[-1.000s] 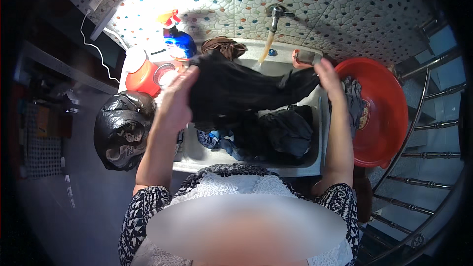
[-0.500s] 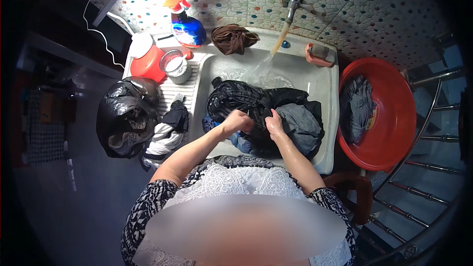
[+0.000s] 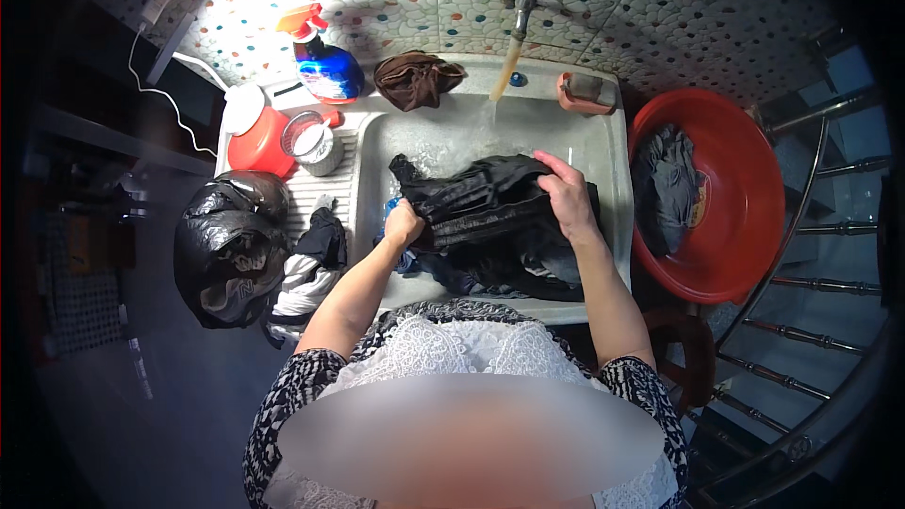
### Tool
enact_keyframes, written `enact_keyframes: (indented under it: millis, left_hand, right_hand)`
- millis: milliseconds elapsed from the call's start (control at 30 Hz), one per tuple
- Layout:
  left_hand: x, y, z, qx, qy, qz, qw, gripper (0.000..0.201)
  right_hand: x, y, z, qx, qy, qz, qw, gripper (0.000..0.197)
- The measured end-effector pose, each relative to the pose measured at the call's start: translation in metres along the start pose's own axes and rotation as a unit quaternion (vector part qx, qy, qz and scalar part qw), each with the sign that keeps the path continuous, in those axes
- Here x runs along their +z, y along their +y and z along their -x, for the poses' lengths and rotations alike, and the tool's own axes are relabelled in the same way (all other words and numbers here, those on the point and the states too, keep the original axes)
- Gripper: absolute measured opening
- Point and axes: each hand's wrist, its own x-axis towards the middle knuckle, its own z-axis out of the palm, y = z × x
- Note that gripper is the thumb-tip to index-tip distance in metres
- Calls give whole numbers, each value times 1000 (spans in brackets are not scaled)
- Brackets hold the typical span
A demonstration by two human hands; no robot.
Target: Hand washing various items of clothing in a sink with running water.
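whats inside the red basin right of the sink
The red basin holds one crumpled dark grey garment lying against its left side. The rest of the bottom looks bare. Anything underneath that garment is covered and cannot be seen.

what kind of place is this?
Likely a home laundry or wash corner: a white sink under a running tap, both hands on a wet black garment, a red basin beside.

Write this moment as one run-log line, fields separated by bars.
left hand grips black garment | right hand presses on it | sink, tap running | red basin beside
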Motion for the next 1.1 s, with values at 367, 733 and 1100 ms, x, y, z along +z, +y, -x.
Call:
enact_keyframes:
  millis: [367, 733, 1100]
  left_hand:
    - [-32, -11, -11, 258, 27, 49, 965, 25]
    - [-8, 47, 15, 437, 31, -322, 839, 28]
    - [-73, -3, 64, 312, -117, -220, 917, 66]
  right_hand:
    - [-32, 62, 12, -5, 15, 247, 969, 46]
    - [-38, -34, 45, -109, -59, 159, 980, 44]
    - [-36, 18, 61, 15, -232, 481, 846, 59]
